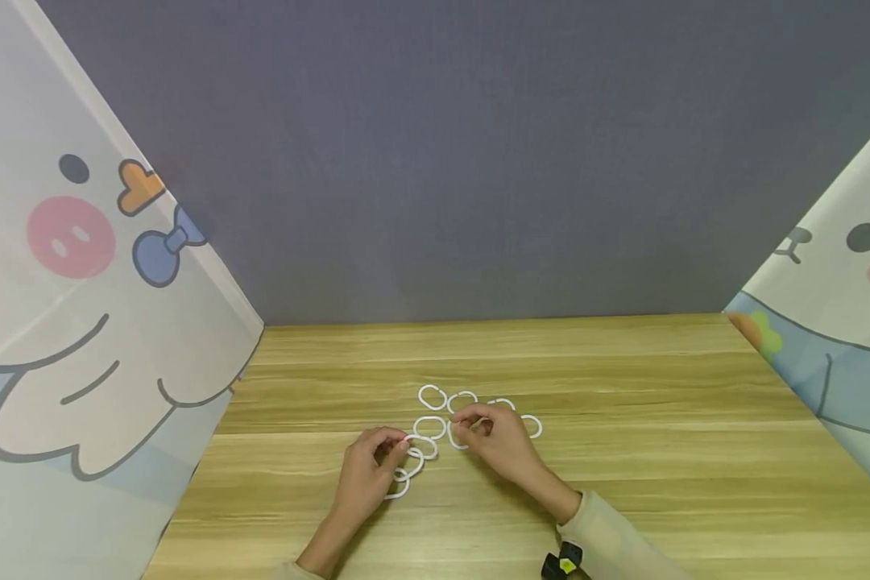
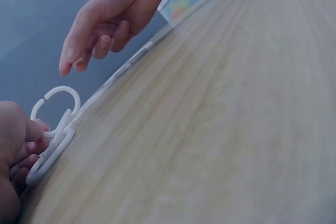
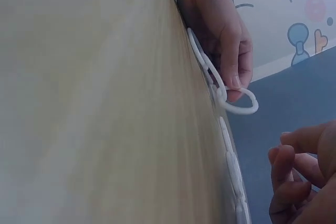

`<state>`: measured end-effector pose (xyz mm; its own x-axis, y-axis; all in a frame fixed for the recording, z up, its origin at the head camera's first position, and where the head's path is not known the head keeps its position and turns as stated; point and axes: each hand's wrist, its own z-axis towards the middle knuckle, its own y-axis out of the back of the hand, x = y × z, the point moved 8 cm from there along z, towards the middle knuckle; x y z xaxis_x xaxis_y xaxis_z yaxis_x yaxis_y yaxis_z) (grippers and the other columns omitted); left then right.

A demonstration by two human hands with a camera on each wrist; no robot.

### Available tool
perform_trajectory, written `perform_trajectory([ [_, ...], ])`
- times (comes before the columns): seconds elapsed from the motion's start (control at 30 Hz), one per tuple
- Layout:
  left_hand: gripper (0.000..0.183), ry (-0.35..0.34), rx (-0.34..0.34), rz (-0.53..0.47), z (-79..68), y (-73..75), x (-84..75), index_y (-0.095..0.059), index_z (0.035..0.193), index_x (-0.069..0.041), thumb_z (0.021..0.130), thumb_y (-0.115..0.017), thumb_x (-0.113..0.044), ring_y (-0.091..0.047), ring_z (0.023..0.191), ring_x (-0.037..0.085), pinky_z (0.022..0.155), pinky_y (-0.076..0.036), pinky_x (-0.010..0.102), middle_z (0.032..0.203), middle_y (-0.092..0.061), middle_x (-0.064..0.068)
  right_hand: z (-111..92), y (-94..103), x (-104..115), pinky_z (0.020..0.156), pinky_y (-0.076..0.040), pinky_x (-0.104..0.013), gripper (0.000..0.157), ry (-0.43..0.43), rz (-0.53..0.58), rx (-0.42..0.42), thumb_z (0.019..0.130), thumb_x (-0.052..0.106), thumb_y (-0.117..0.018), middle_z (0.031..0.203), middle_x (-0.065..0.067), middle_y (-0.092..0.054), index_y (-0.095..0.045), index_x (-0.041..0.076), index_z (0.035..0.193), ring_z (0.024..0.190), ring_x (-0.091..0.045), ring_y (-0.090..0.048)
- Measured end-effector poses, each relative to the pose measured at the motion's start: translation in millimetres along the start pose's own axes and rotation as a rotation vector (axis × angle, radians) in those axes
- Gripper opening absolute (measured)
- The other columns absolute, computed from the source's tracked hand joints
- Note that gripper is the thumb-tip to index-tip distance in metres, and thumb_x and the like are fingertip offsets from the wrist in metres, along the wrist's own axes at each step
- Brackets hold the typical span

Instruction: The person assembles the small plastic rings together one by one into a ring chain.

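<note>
My left hand pinches a white plastic oval link between thumb and fingertips, holding it tilted up off the wood tabletop. Joined to it is a short chain of similar links, which hangs down to the table beside the fingers. A small gap shows in the ring of the held link in the left wrist view. My right hand hovers over separate links to the right, its fingers loosely bent and nothing between them in the right wrist view. One loose link lies between the two hands.
More loose white links lie beyond the hands: one at the back left, others partly behind the right hand, and one at the far right. A grey panel rises behind the tabletop. Cartoon-printed sheets flank both sides.
</note>
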<state>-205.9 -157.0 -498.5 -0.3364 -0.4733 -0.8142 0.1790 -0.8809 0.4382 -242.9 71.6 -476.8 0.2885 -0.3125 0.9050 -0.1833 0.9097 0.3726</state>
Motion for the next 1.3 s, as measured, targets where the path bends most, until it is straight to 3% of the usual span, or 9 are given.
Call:
perform_trajectory([
  [0.13,0.010,0.052,0.019,0.020,0.2,-0.2,1.5,-0.082,0.098,-0.013,0.098,-0.082,-0.003,-0.062,0.085,0.008,0.075,-0.054,0.024,0.088,-0.071,-0.007,7,-4.0,0,0.052,-0.042,-0.019,0.011,0.010,-0.040,0.003,0.096,0.003,-0.083,0.089,-0.003,-0.079,-0.084,0.001,0.107,0.056,-0.002,-0.052],
  [0.27,0.012,0.057,0.025,0.045,0.2,-0.6,1.8,-0.082,0.098,-0.013,0.098,-0.082,-0.002,-0.061,0.084,0.007,0.075,-0.053,0.024,0.089,-0.071,-0.008,11,-5.5,-3,0.054,-0.045,-0.021,0.013,0.005,-0.081,0.006,0.093,0.002,-0.085,0.087,0.000,-0.077,-0.085,0.002,0.106,0.057,-0.003,-0.054],
  [0.53,0.014,0.068,0.031,0.069,0.7,-2.0,5.7,-0.081,0.097,-0.015,0.097,-0.082,0.000,-0.060,0.084,0.007,0.074,-0.051,0.025,0.089,-0.072,-0.010,15,-2.2,-6,0.074,-0.054,-0.027,0.018,0.028,-0.281,-0.024,0.087,0.005,-0.092,0.086,0.007,-0.073,-0.086,0.010,0.103,0.077,-0.007,-0.065],
  [0.87,0.015,0.097,0.047,0.066,0.9,-3.2,7.9,-0.082,0.097,-0.016,0.097,-0.082,-0.001,-0.061,0.085,0.008,0.074,-0.051,0.025,0.088,-0.072,-0.011,18,-4.8,-6,0.076,-0.048,-0.032,0.035,0.138,-0.526,0.083,0.078,0.017,-0.099,0.080,0.013,-0.060,-0.088,0.016,0.111,0.074,-0.003,-0.053],
  [1.17,0.015,0.095,0.046,0.054,0.8,-2.6,6.3,-0.081,0.096,-0.016,0.097,-0.083,-0.001,-0.061,0.084,0.008,0.073,-0.052,0.024,0.089,-0.071,-0.010,17,-4.4,-6,0.073,-0.045,-0.030,0.020,0.149,-0.515,0.094,0.081,0.019,-0.099,0.082,0.013,-0.060,-0.083,0.023,0.092,0.077,-0.004,-0.054],
  [1.3,0.017,0.105,0.049,0.044,0.3,-3.3,6.6,-0.081,0.096,-0.017,0.096,-0.083,0.000,-0.062,0.084,0.008,0.075,-0.053,0.024,0.089,-0.071,-0.009,16,-3.0,-7,0.073,-0.047,-0.029,0.022,0.154,-0.528,0.074,0.084,0.019,-0.098,0.082,0.012,-0.061,-0.077,0.025,0.083,0.077,-0.004,-0.056],
])
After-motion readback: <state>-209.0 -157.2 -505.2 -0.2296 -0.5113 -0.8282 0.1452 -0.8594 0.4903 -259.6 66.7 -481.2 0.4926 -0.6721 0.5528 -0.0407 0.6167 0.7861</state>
